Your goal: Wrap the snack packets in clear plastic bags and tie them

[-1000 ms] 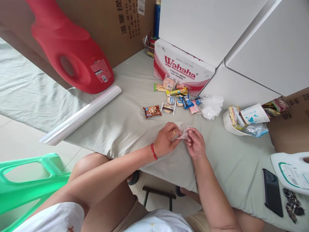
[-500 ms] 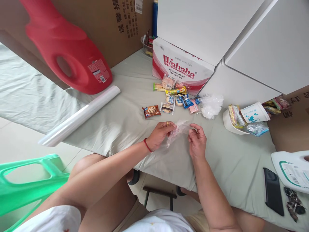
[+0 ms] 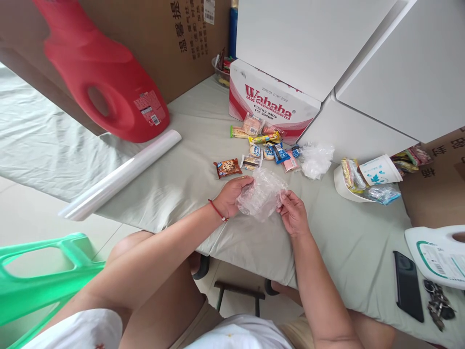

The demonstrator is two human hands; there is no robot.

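Note:
A crinkled clear plastic bag point(image 3: 262, 195) is stretched between my two hands, above the cloth-covered surface. My left hand point(image 3: 232, 195) grips its left side, with the thumb on top. At its right edge, my right hand point(image 3: 292, 211) pinches the plastic between thumb and fingers. Just beyond the bag lie a brown cookie packet point(image 3: 227, 168) and a small pile of wrapped snacks, among them a blue packet point(image 3: 279, 152), a yellow packet point(image 3: 264, 137) and a pink packet point(image 3: 290, 162). More crumpled clear plastic point(image 3: 317, 160) sits right of the pile.
Behind the snacks stands a Wahaha carton point(image 3: 274, 99). A red jug point(image 3: 109, 77) and a clear film roll point(image 3: 121, 174) are on the left. To the right are a white tub point(image 3: 348, 186) with a paper cup point(image 3: 379, 170), a phone point(image 3: 408, 286), keys point(image 3: 439, 304) and a white bottle point(image 3: 439, 254).
The plastic bag, bunched up before, is now spread wider and flatter between my hands. My left hand has shifted slightly left, and my right hand has closed onto the bag's right edge.

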